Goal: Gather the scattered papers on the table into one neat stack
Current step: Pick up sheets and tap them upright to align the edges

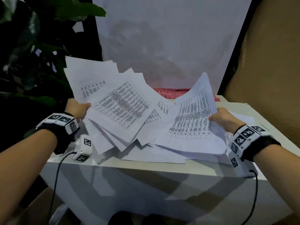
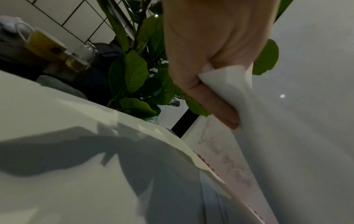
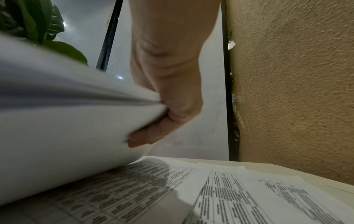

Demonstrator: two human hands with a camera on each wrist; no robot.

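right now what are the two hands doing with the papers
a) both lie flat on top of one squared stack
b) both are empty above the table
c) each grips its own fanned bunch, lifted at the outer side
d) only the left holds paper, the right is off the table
c: the left hand grips a fanned bunch and the right hand grips another bunch, both raised at their outer sides over loose sheets on the table.

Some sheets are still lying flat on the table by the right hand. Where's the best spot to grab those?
Probably the near right edge of the flat sheets, coming from the right. They lie flat and overlapped, so sliding fingers under that edge should lift them together.
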